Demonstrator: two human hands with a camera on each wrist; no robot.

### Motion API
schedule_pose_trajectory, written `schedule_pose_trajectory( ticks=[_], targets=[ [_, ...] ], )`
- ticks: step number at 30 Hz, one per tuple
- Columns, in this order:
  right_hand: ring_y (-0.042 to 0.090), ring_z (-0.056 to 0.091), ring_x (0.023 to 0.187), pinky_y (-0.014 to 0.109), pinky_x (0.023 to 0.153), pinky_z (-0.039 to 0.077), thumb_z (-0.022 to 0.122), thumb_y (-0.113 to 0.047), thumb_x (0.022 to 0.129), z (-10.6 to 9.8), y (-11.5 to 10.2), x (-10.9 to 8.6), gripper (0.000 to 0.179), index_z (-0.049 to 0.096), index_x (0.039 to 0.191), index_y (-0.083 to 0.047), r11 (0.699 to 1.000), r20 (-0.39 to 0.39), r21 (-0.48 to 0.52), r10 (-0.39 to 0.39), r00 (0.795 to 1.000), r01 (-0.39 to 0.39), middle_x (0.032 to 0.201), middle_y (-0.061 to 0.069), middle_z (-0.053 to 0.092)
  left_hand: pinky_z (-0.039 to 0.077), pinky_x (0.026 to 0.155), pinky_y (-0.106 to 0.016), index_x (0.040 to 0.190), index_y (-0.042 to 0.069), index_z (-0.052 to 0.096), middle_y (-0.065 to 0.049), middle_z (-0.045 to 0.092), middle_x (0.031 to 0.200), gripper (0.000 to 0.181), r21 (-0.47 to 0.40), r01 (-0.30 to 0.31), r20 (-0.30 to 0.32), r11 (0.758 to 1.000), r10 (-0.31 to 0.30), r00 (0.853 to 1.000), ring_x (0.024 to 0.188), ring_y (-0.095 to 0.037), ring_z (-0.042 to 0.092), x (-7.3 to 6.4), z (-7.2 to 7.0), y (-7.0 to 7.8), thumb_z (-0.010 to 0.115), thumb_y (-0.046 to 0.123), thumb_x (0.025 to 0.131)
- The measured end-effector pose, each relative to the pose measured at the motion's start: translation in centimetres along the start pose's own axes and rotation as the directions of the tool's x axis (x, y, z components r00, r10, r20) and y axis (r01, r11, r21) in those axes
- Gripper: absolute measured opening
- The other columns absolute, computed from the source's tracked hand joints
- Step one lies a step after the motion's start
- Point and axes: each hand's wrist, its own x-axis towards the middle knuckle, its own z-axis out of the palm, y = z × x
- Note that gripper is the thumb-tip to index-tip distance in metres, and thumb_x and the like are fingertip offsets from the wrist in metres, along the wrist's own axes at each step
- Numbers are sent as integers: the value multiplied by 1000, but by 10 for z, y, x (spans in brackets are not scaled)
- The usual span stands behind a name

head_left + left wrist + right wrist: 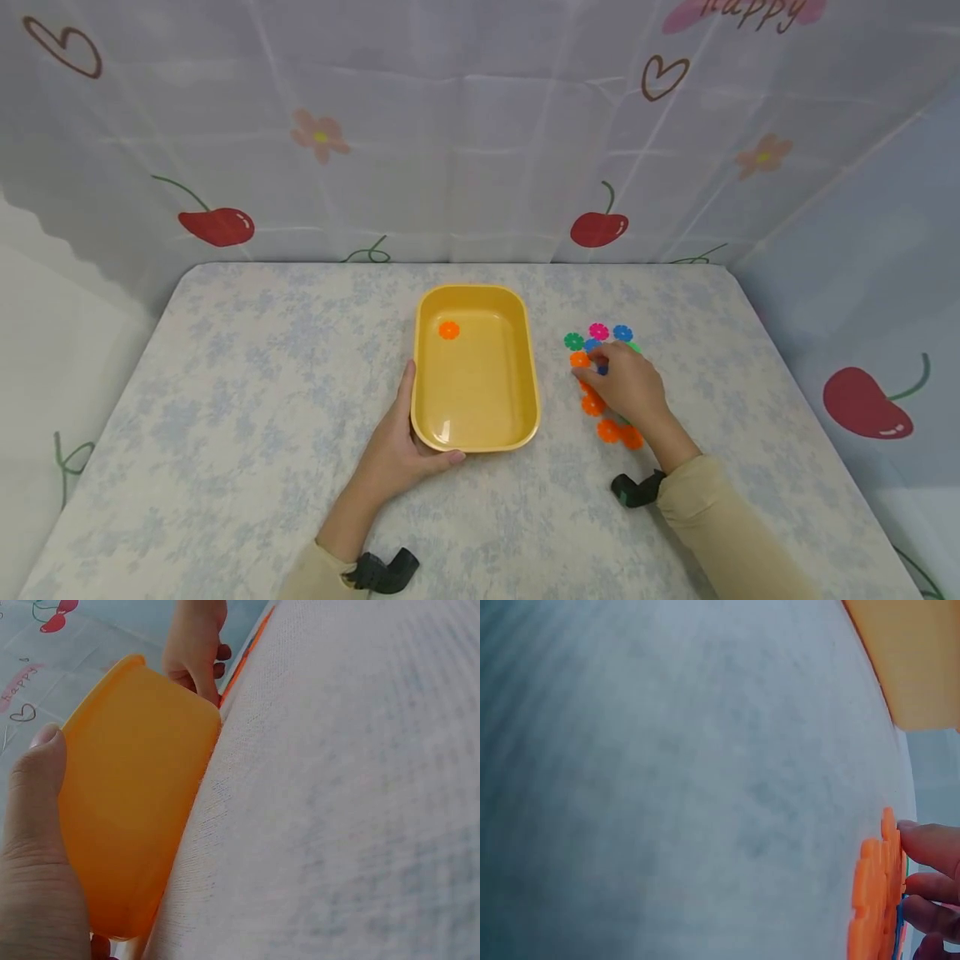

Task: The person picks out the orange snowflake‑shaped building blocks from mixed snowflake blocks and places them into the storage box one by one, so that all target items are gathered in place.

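Observation:
A yellow plastic tray [476, 417] sits mid-table, with one orange flower-shaped piece [449, 331] inside near its far left corner. My left hand [393, 450] holds the tray's near left corner, one digit along the left side and another along the near edge. In the left wrist view the outer wall of the tray [139, 802] shows. My right hand [630, 385] is over a group of flower-shaped pieces right of the tray. Its thumb and fingers stand apart around orange pieces [868, 900] and a dark blue one [602, 369]; the palm hides some.
Beyond the right hand lie a green piece [573, 342], a pink piece [598, 332] and a blue piece [622, 332]. More orange pieces [609, 431] lie nearer. A printed curtain [465, 167] hangs behind the patterned table [262, 400].

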Motion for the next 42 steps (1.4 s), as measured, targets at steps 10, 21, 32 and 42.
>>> schedule_pose_trajectory(
  ticks=[10,21,32,42],
  targets=[
    [28,59,104,45,88,53,70,-30,94,3,2,11,33,60,119,-11,983,66,181,-41,997,28,114,9,61,33,115,-51,159,33,-10,-2,12,168,136,-25,11,11,1000,-10,1000,149,-21,30,2,0,1,91,42,68],
    [21,55,80,29,64,50,71,-27,93,4,8,14,33,63,122,-14,951,66,303,-82,994,59,104,6,66,34,115,-54,161,24,-8,-4,13,168,138,-39,16,11,999,-15,1000,149,-24,30,4,0,2,91,43,67],
    [22,55,75,26,56,48,76,-34,88,4,6,12,42,69,124,-14,932,63,362,-27,998,2,97,7,68,32,116,-54,161,24,-7,-4,13,168,138,-51,22,3,998,-22,1000,149,-23,30,2,0,-1,92,43,67],
    [20,57,73,27,58,50,76,-34,88,10,6,14,43,69,123,-11,944,66,329,-45,997,21,102,7,68,33,115,-53,161,22,-6,-3,13,168,138,-64,26,2,998,-26,1000,149,-21,31,1,0,-2,92,42,67]
  ],
)
